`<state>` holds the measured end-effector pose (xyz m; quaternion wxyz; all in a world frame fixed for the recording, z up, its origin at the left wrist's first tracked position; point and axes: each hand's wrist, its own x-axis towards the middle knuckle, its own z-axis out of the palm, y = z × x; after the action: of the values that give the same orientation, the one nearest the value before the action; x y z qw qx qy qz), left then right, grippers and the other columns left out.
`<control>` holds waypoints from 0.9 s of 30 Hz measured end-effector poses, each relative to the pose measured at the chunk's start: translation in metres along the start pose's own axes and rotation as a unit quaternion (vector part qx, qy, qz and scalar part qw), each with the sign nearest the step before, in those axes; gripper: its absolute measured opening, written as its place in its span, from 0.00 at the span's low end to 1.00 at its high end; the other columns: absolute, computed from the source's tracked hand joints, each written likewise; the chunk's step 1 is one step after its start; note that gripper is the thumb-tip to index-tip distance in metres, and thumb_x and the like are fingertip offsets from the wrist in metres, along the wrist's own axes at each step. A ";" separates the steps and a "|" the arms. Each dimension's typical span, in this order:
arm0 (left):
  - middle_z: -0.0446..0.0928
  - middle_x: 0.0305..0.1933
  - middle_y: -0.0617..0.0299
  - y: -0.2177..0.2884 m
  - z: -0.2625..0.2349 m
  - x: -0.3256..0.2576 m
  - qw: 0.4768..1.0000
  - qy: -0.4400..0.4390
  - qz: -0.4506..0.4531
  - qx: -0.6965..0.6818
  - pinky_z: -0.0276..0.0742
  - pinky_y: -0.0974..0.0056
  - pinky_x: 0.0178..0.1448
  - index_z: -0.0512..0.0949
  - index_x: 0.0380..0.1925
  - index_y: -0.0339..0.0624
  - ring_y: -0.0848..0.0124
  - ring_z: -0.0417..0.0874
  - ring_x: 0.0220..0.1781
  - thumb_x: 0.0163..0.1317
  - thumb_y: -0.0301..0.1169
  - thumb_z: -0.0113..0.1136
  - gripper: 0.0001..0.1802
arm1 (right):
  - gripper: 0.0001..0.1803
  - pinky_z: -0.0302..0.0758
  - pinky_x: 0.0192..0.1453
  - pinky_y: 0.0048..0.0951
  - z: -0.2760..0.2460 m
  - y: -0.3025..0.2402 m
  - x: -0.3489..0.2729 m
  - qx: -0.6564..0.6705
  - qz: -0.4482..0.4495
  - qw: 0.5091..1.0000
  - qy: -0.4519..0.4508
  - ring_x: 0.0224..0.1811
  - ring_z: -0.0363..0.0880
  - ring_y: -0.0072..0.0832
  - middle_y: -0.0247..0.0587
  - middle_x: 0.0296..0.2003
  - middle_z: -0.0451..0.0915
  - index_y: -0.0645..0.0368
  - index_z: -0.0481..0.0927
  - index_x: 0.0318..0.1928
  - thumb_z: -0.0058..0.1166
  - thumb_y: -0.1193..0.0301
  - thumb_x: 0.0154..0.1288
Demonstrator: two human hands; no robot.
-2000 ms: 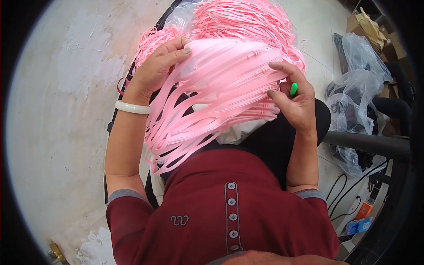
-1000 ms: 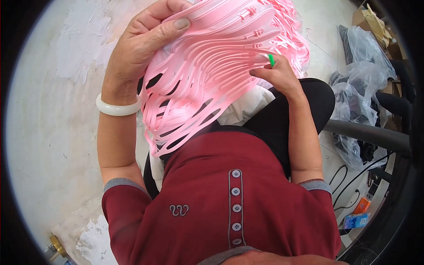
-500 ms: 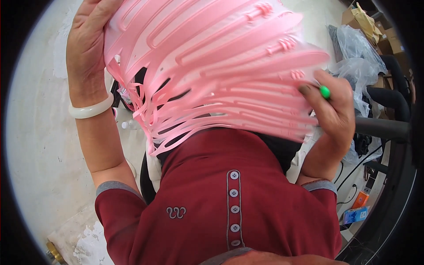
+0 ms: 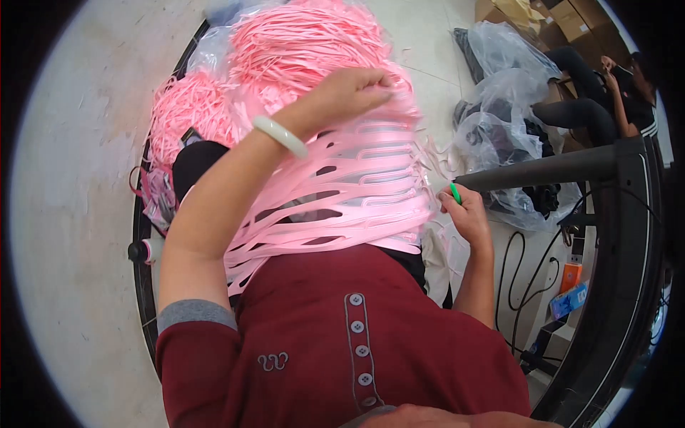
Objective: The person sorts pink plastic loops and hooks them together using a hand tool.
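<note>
A pink slit sheet, cut into long bands with open slots between them, lies over my lap. My left hand is above its far part with the fingers curled closed; pink material blurs beside the fingertips, and what they hold is hidden. A white bangle circles that wrist. To the right of the sheet's edge, my right hand is closed around a small bright green tool; only its green end shows.
Beyond my lap are a large heap of pink strips and a smaller heap. A bottle stands at the left. Clear plastic bags, a black bar and cables are at the right. Another person sits farther off.
The pink sheet has come down from a raised, stretched position onto my lap. My left hand has swung right across it. My right hand has moved lower and left, off the sheet, keeping the green tool.
</note>
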<state>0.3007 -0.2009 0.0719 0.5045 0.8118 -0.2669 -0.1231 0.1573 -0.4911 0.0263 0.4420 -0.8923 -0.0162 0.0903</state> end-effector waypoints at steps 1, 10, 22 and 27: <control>0.70 0.28 0.73 -0.006 0.004 -0.001 1.000 -0.001 0.003 0.001 0.65 0.74 0.38 0.76 0.36 0.41 0.83 0.67 0.32 0.64 0.34 0.53 0.08 | 0.10 0.66 0.29 0.23 -0.002 0.000 0.002 0.000 0.000 1.000 0.003 0.24 0.69 0.17 0.30 0.20 0.74 0.65 0.77 0.28 0.52 0.71 0.63; 0.74 0.37 0.71 -0.026 -0.002 -0.013 0.985 -0.050 -0.091 -0.139 0.69 0.74 0.47 0.76 0.47 0.37 0.82 0.72 0.40 0.66 0.35 0.53 0.15 | 0.24 0.63 0.30 0.23 0.000 -0.084 0.067 0.443 -0.228 0.854 0.147 0.23 0.64 0.22 0.36 0.27 0.71 0.63 0.76 0.33 0.35 0.55 0.74; 0.73 0.31 0.74 -0.022 -0.033 -0.053 0.960 -0.135 -0.182 -0.166 0.66 0.77 0.35 0.76 0.42 0.40 0.85 0.69 0.32 0.63 0.33 0.56 0.10 | 0.03 0.73 0.39 0.22 0.082 -0.102 0.094 0.354 -0.228 0.904 0.077 0.32 0.76 0.22 0.38 0.32 0.76 0.64 0.78 0.35 0.53 0.79 0.60; 0.69 0.31 0.74 -0.022 -0.036 -0.044 0.984 -0.089 -0.125 -0.086 0.64 0.77 0.35 0.73 0.36 0.40 0.85 0.67 0.32 0.62 0.29 0.54 0.05 | 0.09 0.74 0.41 0.22 0.083 -0.101 0.096 0.352 -0.255 0.899 0.060 0.36 0.77 0.23 0.39 0.36 0.76 0.64 0.79 0.37 0.53 0.87 0.55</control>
<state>0.2881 -0.1409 0.0659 0.5272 0.7782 -0.1956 -0.2796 0.2426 -0.3543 0.0428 0.7353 -0.6475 -0.1836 -0.0792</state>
